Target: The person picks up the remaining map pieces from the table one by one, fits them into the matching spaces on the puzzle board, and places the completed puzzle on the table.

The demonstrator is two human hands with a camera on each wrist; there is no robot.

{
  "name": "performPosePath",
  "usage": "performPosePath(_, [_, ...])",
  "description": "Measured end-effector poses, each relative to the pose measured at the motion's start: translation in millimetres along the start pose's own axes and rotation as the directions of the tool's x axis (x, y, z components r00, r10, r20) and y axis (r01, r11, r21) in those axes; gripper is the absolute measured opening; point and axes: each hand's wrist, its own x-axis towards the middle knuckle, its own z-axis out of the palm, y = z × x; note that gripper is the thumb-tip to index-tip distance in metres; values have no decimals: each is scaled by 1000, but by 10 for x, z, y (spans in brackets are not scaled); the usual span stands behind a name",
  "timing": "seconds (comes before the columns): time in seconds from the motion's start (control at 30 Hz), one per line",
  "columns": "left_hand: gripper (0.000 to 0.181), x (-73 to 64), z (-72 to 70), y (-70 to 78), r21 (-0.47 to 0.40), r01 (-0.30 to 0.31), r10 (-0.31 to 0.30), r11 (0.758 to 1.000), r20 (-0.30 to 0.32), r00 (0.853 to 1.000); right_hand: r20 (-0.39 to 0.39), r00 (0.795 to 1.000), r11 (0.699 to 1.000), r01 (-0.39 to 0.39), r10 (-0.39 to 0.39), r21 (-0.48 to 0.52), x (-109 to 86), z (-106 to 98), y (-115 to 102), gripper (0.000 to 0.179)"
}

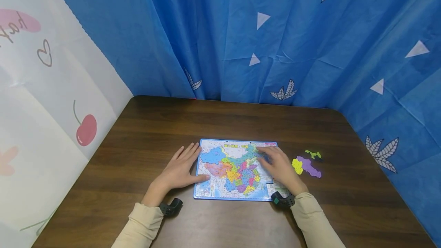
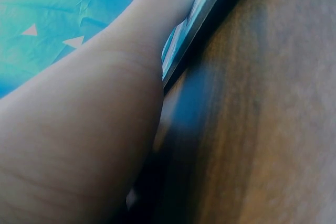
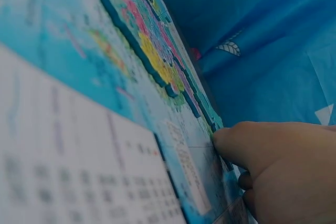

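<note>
A magnetic map puzzle board (image 1: 241, 193) with a blue rim lies on the table, covered with many coloured map pieces. My left hand (image 1: 180, 168) rests at the board's left edge, fingers spread, the thumb lying over the rim; the left wrist view shows that thumb (image 2: 173, 4) at the board. Over the upper right of the board, my right hand (image 1: 280, 165) touches the end of a long teal map piece (image 1: 250, 149) with the index finger and thumb apart. In the right wrist view the right thumb (image 3: 231, 139) meets the edge of the pieces.
On the table (image 1: 165, 121) right of the board lie loose pieces: a purple one (image 1: 310, 167), a yellow one (image 1: 297, 166) and a green one (image 1: 312, 154). A blue curtain (image 1: 213, 41) hangs behind, a white printed one (image 1: 51, 87) at left.
</note>
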Motion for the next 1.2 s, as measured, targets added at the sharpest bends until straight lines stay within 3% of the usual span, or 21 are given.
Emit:
performPosePath(0.53, [111, 5, 8, -3, 0, 5, -5, 1000, 4, 1000, -41, 999, 1000, 5, -6, -3, -10, -50, 14, 37])
performPosePath(1.2, [112, 7, 0, -7, 9, 4, -4, 1000, 2, 1000, -92, 996, 1000, -19, 19, -1, -72, -145, 211, 30])
